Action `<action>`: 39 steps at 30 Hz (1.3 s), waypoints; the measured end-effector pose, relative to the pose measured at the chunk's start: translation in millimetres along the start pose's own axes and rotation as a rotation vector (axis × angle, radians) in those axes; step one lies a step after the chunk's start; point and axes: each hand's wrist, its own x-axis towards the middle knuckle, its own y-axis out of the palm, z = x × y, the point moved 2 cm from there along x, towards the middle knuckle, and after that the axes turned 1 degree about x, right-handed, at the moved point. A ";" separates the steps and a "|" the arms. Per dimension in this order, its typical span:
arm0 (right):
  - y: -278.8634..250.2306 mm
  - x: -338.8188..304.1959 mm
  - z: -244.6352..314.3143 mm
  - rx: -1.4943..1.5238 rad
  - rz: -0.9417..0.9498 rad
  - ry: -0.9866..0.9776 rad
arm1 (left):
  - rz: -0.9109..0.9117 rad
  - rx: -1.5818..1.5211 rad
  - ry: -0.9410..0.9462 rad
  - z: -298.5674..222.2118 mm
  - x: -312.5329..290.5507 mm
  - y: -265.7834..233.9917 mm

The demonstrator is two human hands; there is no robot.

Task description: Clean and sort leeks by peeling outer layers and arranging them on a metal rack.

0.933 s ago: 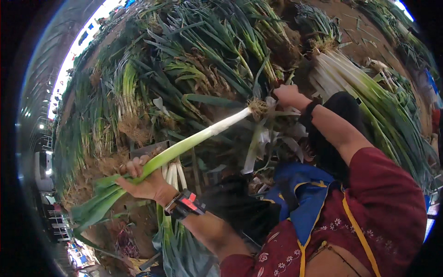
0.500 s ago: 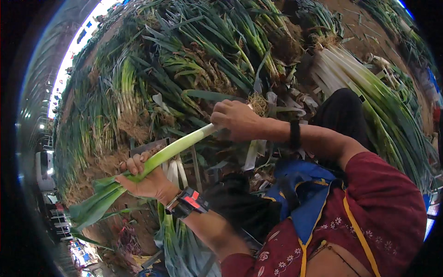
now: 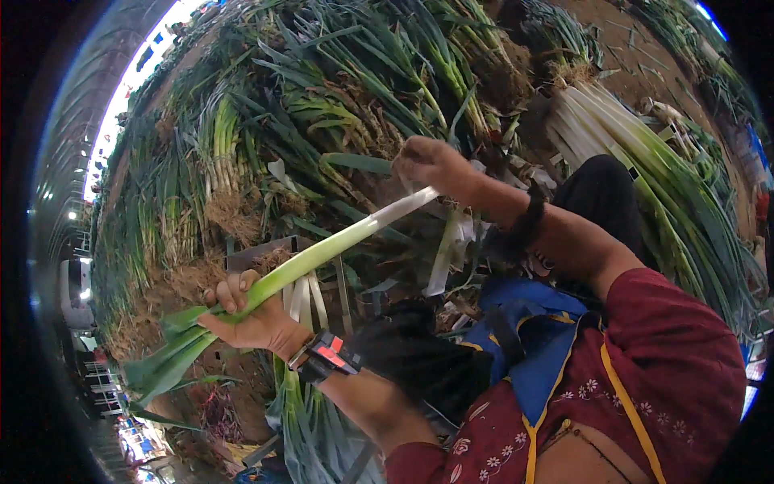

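A long leek (image 3: pixel 347 242) slants across the middle, its green leaves at the lower left and its pale stem rising to the right. My left hand (image 3: pixel 250 315) is closed around it where the leaves begin, thumb below and fingers above. At the leek's white end is my right hand (image 3: pixel 435 168), blurred, with its fingers curled. Whatever those fingers hold is hidden, and so is the leek's root tip. Below the stem, more leeks (image 3: pixel 310 298) stand with pale stalks up and green leaves (image 3: pixel 318 419) running down beside my left forearm.
Unpeeled leeks with earthy roots (image 3: pixel 234 161) lie heaped across the far side and left. A bundle of peeled white leeks (image 3: pixel 613 129) rests at the right, beside my dark-clad knee (image 3: pixel 601 194). Pale peelings (image 3: pixel 447 258) litter the ground between my knees.
My right hand has moved up and slightly right, off the stem's middle to its white end. More white stem now shows. My left hand has stayed nearly still.
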 end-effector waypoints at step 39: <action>39.7 -87.3 -72.4 -0.771 0.783 -0.153 | 0.552 -0.063 0.059 -32.6 -8.4 18.5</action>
